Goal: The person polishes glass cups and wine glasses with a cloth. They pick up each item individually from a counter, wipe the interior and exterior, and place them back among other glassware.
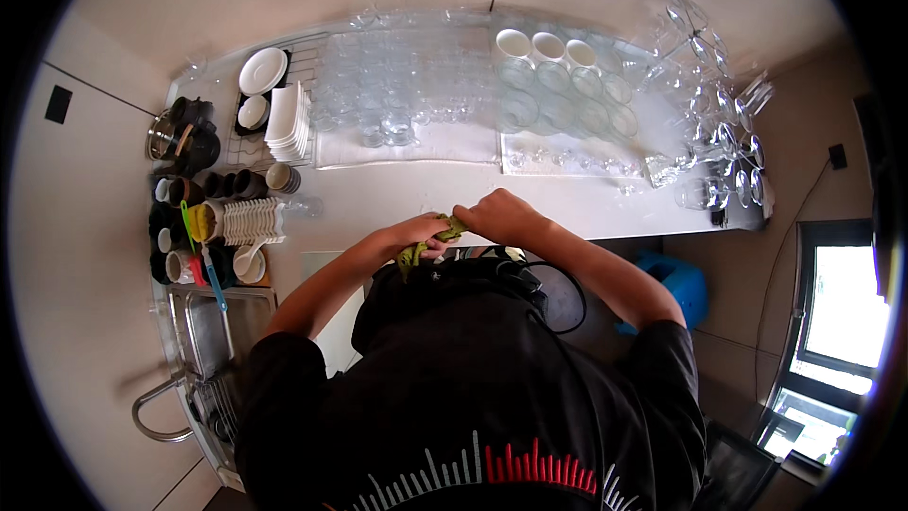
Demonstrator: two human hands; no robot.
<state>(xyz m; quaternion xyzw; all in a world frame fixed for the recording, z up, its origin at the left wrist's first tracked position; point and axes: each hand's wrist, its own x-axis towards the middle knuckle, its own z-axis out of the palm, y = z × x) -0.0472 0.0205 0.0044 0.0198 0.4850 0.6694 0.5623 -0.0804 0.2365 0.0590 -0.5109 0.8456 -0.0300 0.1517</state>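
A yellow-green cloth (411, 255) is bunched between my hands, close to my body at the counter's front edge. My left hand (423, 233) grips it, with part of the cloth hanging below the fingers. Against the cloth's upper end my right hand (499, 216) is closed, its fingers curled around it. Whether something else is wrapped in the cloth is hidden. Beyond my hands lies the white countertop (454, 188), with many clear glasses (397, 129) on a white mat behind it.
White cups (548, 47) and stemmed glasses (725, 135) stand back right. To the left are stacked rectangular white dishes (287, 121), a white plate (263, 71), dark cups (250, 184) and a metal sink (206, 326). A blue plastic object (677, 287) is below the counter at right.
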